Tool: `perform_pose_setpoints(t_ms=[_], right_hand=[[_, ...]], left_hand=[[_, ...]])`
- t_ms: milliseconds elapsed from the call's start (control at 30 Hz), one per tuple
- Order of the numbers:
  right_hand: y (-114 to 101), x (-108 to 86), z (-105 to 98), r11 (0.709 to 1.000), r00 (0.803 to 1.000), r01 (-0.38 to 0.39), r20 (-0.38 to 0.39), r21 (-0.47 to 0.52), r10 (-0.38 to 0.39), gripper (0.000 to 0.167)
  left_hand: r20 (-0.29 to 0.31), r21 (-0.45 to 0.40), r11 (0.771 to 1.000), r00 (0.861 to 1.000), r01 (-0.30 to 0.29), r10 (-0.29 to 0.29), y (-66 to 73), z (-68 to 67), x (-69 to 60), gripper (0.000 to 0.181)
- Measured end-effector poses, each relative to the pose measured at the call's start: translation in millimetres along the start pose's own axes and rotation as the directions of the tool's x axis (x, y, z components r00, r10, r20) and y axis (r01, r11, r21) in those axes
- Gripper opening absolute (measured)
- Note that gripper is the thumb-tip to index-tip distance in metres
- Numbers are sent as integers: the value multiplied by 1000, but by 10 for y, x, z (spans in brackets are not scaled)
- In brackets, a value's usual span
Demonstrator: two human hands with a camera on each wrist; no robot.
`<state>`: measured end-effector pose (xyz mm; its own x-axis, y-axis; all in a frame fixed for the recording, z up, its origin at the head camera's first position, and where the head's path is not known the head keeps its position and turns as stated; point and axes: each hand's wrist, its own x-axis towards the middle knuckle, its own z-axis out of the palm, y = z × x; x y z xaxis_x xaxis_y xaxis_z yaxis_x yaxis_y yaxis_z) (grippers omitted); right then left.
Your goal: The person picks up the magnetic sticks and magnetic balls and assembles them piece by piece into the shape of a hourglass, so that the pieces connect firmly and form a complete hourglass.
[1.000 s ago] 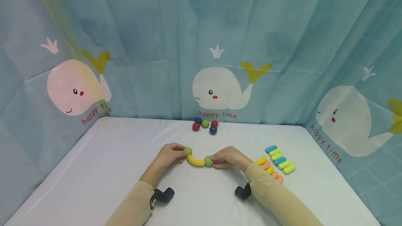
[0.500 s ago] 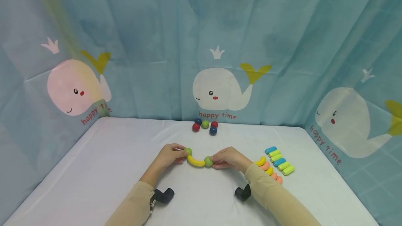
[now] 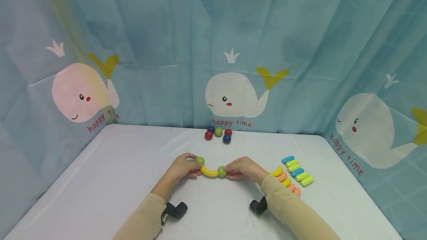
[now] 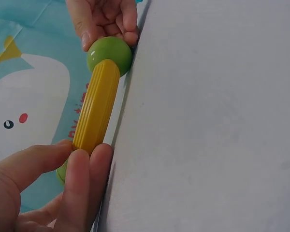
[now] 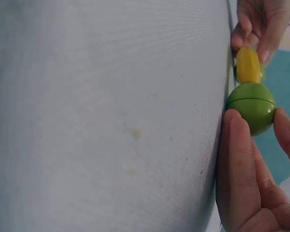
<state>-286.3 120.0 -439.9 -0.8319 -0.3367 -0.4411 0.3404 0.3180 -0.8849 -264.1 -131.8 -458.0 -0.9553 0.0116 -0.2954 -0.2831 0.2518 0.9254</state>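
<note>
A yellow banana-shaped piece (image 3: 209, 173) lies on the white table between two green balls, touching both. My left hand (image 3: 180, 167) holds the left green ball (image 3: 199, 160), with fingertips at the banana's end; in the left wrist view those fingers cover most of that ball (image 4: 61, 173). At the other end, my right hand (image 3: 245, 169) pinches the right green ball (image 3: 221, 172) between thumb and fingers. From the right wrist, this ball (image 5: 252, 107) appears in front of the banana piece (image 5: 248, 65).
Toward the back edge sit two blue balls, two red balls and a green ball (image 3: 218, 132). On the right, blue and lime cylinders (image 3: 307, 181) form a slanted row beside yellow and orange curved pieces (image 3: 281, 177), partly behind the right sleeve. A whale-print curtain (image 3: 153, 47) surrounds the table.
My left hand has shifted slightly right, its fingertips now over the joint between the left ball and the banana piece. The right hand keeps its hold, and the pieces look nearly unmoved.
</note>
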Motion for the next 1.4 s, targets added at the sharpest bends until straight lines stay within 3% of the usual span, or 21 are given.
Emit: perform_pose_setpoints(t_ms=[267, 433, 600, 733, 967, 1133, 1400], right_hand=[[-5, -1, 0, 1000, 1000, 9, 3, 7, -9, 31], [-22, -55, -95, 996, 998, 56, 14, -65, -56, 35], [-30, -192, -402, 985, 994, 83, -51, -151, -92, 41], [-11, -343, -726, 985, 992, 82, -85, -150, -96, 46], [89, -562, -1186, 959, 985, 47, -144, -280, -90, 55], [215, -636, -1413, 941, 979, 14, -185, -338, -81, 56], [342, -672, -1618, 946, 979, -2, -194, -324, -65, 56]], left_hand=[[-13, -50, 998, 999, 35, -36, -9, 27, 19, 51], [-22, -74, 996, 999, 44, -46, -14, 53, 27, 53], [-17, -75, 996, 999, 42, -43, -24, 62, 20, 54], [5, -81, 996, 999, 37, -36, -26, 51, 19, 55], [15, -88, 996, 999, 31, -29, -24, 23, 25, 55], [14, -88, 995, 999, 35, -33, -28, 16, 34, 56], [6, -81, 996, 999, 36, -35, -37, 25, 46, 56]])
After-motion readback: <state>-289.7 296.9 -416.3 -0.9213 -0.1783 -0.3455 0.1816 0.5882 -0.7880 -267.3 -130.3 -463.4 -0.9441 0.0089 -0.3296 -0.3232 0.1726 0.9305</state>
